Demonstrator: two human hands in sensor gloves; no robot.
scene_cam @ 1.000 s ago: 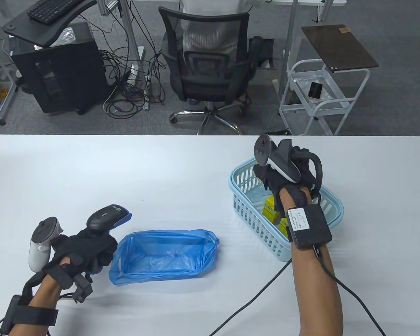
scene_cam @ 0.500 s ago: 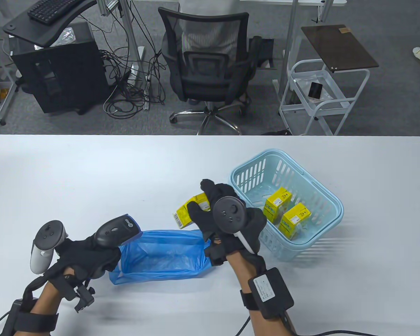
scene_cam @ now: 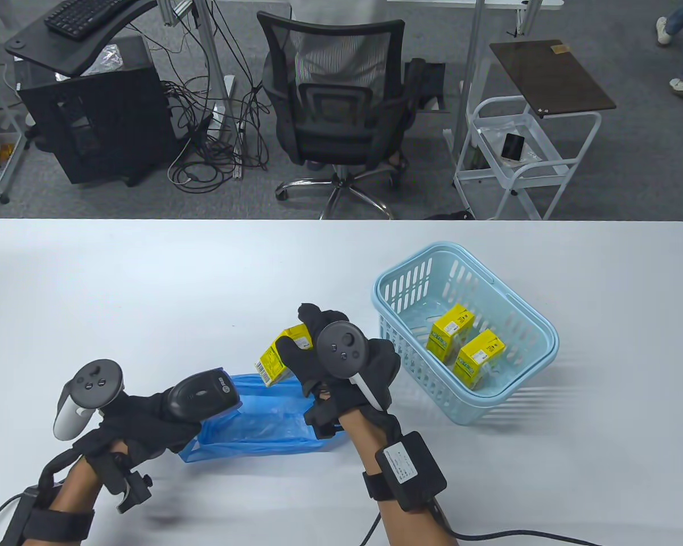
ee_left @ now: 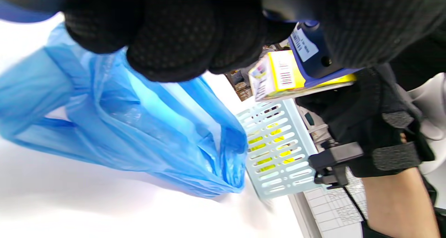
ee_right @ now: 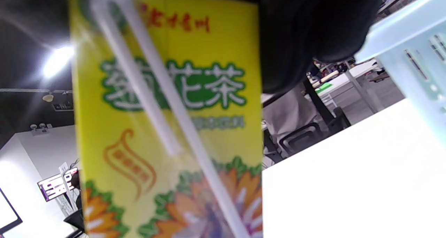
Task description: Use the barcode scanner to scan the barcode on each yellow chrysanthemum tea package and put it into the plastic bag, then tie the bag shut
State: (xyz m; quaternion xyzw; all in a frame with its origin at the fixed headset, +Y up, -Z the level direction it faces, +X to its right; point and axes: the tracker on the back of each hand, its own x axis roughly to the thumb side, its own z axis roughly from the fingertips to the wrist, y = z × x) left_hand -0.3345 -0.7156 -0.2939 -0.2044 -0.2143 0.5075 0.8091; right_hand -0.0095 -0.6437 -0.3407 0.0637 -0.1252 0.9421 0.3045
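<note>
Right grip [scene_cam: 319, 352] on tea package [scene_cam: 276, 361], seemingly above bag rim [scene_cam: 273, 392].

Beyond the white table [scene_cam: 148, 273], at 12 o'clock, a black mesh office chair [scene_cam: 336, 108] stands on grey carpet. At 10 o'clock, a black computer tower [scene_cam: 99, 122] sits under a black stand carrying a keyboard [scene_cam: 82, 14]; loose cables [scene_cam: 216, 142] trail between tower and chair. At 1 o'clock stands a white wire trolley [scene_cam: 518, 153] with a dark brown board [scene_cam: 552, 77] on top. At 2 o'clock, a passer-by's legs and shoes [scene_cam: 680, 45] show at the frame edge.
</note>
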